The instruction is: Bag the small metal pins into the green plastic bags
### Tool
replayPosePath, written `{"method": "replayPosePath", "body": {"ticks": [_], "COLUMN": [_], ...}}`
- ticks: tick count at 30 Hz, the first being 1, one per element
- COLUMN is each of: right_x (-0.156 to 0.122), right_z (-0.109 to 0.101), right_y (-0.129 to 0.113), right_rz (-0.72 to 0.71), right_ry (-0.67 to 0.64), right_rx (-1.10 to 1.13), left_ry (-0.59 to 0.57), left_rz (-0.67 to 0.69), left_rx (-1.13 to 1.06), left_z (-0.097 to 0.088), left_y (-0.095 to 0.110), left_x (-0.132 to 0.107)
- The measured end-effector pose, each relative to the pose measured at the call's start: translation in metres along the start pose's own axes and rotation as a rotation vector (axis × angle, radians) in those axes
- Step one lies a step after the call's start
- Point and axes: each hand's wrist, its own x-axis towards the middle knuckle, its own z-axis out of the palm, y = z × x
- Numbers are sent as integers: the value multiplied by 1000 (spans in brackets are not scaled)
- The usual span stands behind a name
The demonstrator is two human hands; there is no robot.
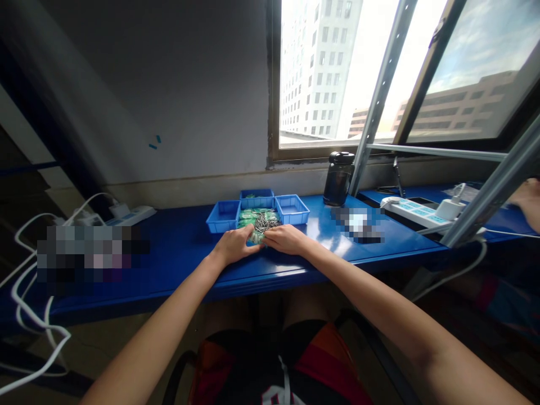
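A pile of metal screws lies among pale green pieces, between small blue bins near the back of the blue table. At the front left of the pile is my left hand, its thumb and fingers apart beside the green pieces. My right hand reaches in from the right, its fingers pressed together at the pile's front edge. Whatever its fingertips pinch is too small to make out. The left bin, right bin and back bin surround the pile; some green shows in the back one.
A dark bottle stands by the window. Blurred items lie on the table at left and right. White power strips and loose cables sit at both ends. A metal post rises at right; another person's hand shows beyond.
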Motion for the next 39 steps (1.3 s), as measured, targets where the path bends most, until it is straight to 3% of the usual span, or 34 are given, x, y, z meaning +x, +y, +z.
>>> {"method": "replayPosePath", "body": {"ticks": [18, 25, 39], "right_x": [1, 2, 0], "right_z": [0, -1, -3], "right_y": [2, 3, 0], "right_rz": [108, 141, 203], "right_ry": [-1, 9, 32], "right_rx": [18, 60, 154], "left_ry": [77, 52, 18], "left_rz": [-41, -50, 56], "left_rx": [61, 72, 48], "left_z": [-1, -1, 0], "left_y": [1, 0, -1], "left_x": [0, 0, 1]}}
